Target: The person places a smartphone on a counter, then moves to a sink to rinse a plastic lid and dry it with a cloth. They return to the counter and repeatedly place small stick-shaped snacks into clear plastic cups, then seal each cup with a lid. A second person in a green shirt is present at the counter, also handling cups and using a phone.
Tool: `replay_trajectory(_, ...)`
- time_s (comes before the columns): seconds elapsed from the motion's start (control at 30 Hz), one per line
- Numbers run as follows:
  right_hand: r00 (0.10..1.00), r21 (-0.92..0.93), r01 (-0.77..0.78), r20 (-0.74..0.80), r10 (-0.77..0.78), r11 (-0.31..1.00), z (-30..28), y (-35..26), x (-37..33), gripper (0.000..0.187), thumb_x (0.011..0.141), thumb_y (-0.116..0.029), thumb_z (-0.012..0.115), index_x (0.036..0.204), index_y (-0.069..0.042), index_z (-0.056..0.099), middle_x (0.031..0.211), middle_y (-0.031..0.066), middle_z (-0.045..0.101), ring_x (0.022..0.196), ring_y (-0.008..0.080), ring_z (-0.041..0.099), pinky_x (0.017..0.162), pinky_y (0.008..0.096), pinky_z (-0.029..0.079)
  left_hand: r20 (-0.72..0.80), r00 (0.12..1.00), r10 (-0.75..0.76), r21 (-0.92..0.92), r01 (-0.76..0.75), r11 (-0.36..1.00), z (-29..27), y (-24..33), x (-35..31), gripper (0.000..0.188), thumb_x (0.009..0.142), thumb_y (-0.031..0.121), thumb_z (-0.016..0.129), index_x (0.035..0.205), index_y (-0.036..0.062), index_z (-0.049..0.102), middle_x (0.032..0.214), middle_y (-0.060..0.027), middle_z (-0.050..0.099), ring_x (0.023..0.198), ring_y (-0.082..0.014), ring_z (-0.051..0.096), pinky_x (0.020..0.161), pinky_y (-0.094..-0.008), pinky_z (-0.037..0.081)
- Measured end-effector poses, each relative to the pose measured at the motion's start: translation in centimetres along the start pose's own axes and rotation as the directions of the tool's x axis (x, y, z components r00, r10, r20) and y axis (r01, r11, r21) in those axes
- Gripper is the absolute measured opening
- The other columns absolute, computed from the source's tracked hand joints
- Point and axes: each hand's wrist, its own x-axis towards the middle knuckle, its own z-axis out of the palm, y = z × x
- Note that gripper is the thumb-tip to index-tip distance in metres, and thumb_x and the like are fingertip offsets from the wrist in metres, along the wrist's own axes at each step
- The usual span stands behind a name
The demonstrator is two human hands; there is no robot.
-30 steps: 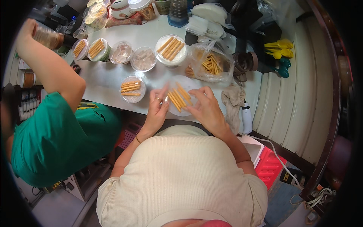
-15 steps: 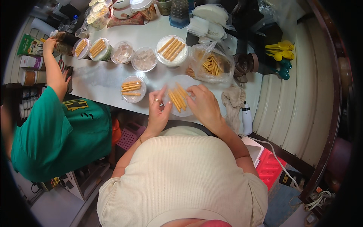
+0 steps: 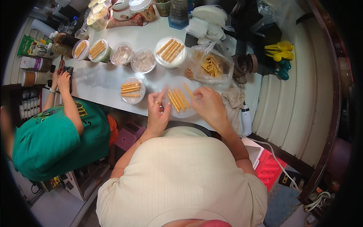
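Breadsticks (image 3: 178, 100), slender and golden, line a translucent disc (image 3: 176, 81), right hand (image 3: 210, 108) pinching one, left hand (image 3: 157, 114) spread at its rim

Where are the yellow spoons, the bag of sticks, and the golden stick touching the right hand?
Yellow spoons (image 3: 283, 47): head view, on yellow plastic, mid-bunch.
Bag of sticks (image 3: 218, 78): head view, on its clear lower front.
Golden stick (image 3: 188, 90): head view, on its middle.

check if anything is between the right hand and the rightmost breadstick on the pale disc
Nothing visible is in the way: the right hand is right at the near end of the rightmost breadstick. The other breadsticks lie to its left on the pale disc, with the left hand beyond them.
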Motion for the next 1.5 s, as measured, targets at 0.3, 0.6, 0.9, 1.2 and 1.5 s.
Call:
replay_trajectory(0.3, 0.981, -0.016, -0.139, -0.142, 0.136, 0.990, -3.2, 0.8, 0.5, 0.020, 0.075, -0.011, 0.067, 0.091, 0.000, 0.064, 0.089, 0.0161, 0.063, 0.080, 0.0325, 0.063, 0.073, 0.0392, 0.050, 0.007, 1.000, 0.007, 0.036, -0.008, 0.999, -0.1, 0.1, -0.1, 0.052, 0.085, 0.000, 0.058, 0.134, 0.0116, 0.050, 0.105, -0.0047, 0.040, 0.076, -0.0085, 0.041, 0.062, -0.0190, 0.041)
replay_trajectory(0.6, 0.790, -0.049, -0.057, -0.613, 0.015, 0.997, -11.6, 5.3, 7.0, 0.020, 0.080, -0.013, 0.066, 0.095, 0.000, 0.066, 0.077, 0.0127, 0.064, 0.070, 0.0205, 0.066, 0.061, 0.0318, 0.050, -0.033, 0.999, 0.010, 0.023, -0.009, 1.000, -0.1, -0.1, -0.2, 0.054, 0.085, 0.000, 0.059, 0.137, 0.0104, 0.047, 0.105, -0.0042, 0.039, 0.086, -0.0081, 0.041, 0.066, -0.0180, 0.043)
replay_trajectory(0.9, 0.988, -0.552, -0.110, 0.034, 0.153, 0.827, -17.5, 23.8, 20.4, 0.064, 0.078, -0.005, 0.065, 0.137, -0.008, 0.037, 0.135, 0.0223, 0.045, 0.125, 0.0353, 0.045, 0.105, 0.0400, 0.036, -0.019, 0.998, -0.066, -0.197, 0.061, 0.978, -0.2, 0.8, -0.2, 0.055, 0.085, -0.006, 0.057, 0.137, 0.0063, 0.043, 0.105, -0.0053, 0.039, 0.066, -0.0050, 0.044, 0.054, -0.0177, 0.043)
replay_trajectory(1.2, 0.943, -0.668, -0.326, -0.179, 0.280, 0.670, -19.5, 15.7, 18.6, 0.092, 0.054, -0.020, 0.081, 0.137, -0.009, 0.042, 0.128, 0.0286, 0.049, 0.118, 0.0404, 0.050, 0.100, 0.0413, 0.042, 0.018, 0.974, -0.227, -0.375, 0.217, 0.901, -0.4, 1.0, -0.6, 0.056, 0.087, -0.002, 0.057, 0.138, 0.0025, 0.036, 0.109, -0.0073, 0.037, 0.068, -0.0041, 0.047, 0.053, -0.0176, 0.049)
replay_trajectory(1.5, 0.916, -0.250, 0.383, 0.224, -0.331, 0.889, -7.6, -6.8, 1.7, 0.079, 0.056, -0.009, 0.077, 0.129, -0.007, 0.047, 0.116, 0.0144, 0.047, 0.107, 0.0294, 0.053, 0.086, 0.0363, 0.049, 0.048, 0.955, -0.292, -0.546, 0.270, 0.793, -0.4, -0.3, -0.9, 0.051, 0.089, 0.003, 0.058, 0.133, -0.0012, 0.035, 0.111, -0.0091, 0.040, 0.069, -0.0081, 0.055, 0.054, -0.0218, 0.049)
